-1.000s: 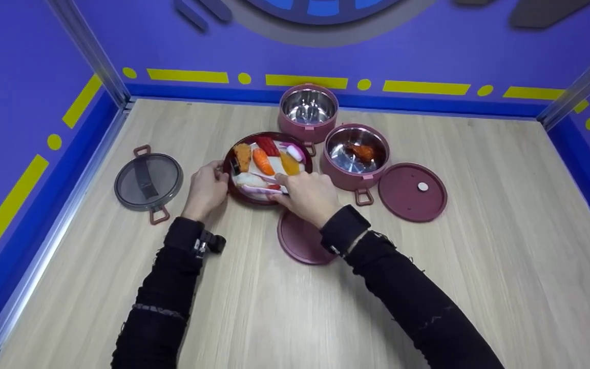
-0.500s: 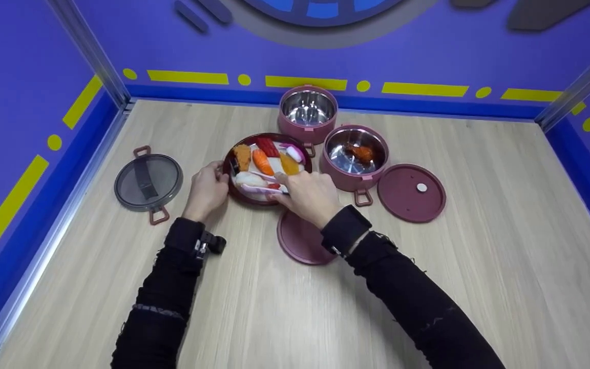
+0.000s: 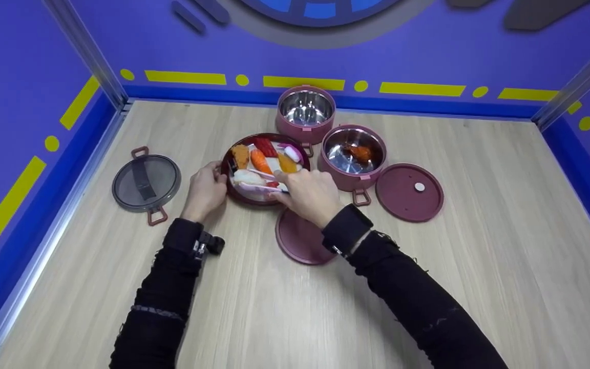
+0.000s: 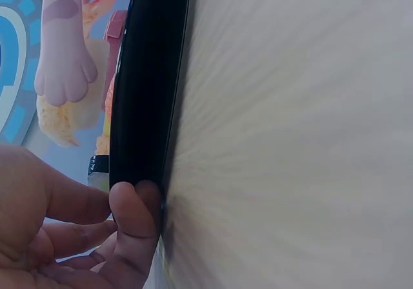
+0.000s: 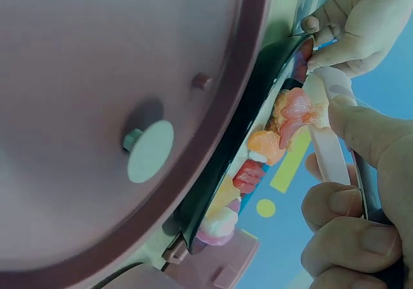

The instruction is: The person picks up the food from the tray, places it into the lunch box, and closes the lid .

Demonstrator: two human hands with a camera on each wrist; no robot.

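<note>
Head view lets us see the left hand (image 3: 204, 192) pinching the left edge of the plate (image 3: 258, 201), and the right hand (image 3: 311, 193) gripping the tongs (image 3: 255, 188), which seem to hold a whitish food piece (image 3: 246, 178) over its near part. One drumstick-like piece (image 3: 360, 153) already lies in the right pot (image 3: 341, 177); other foods (image 3: 261, 161) remain plated, so we judge the work early. We can read no brand, label or writing.

Head view bright, fairly even. Pale glare on near tabletop (image 3: 285, 312), sharp glints inside steel-lined pot (image 3: 305, 108), soft shadow beside right sleeve (image 3: 418, 302); corner posts (image 3: 82, 48) lean outward, wide-angle. Left wrist dimmer, hazy, tabletop grain smeared, dark plate (image 4: 147, 76) nearly black. Right wrist cool-tinted; knob (image 5: 151, 151) shadows lid (image 5: 71, 108).
</note>
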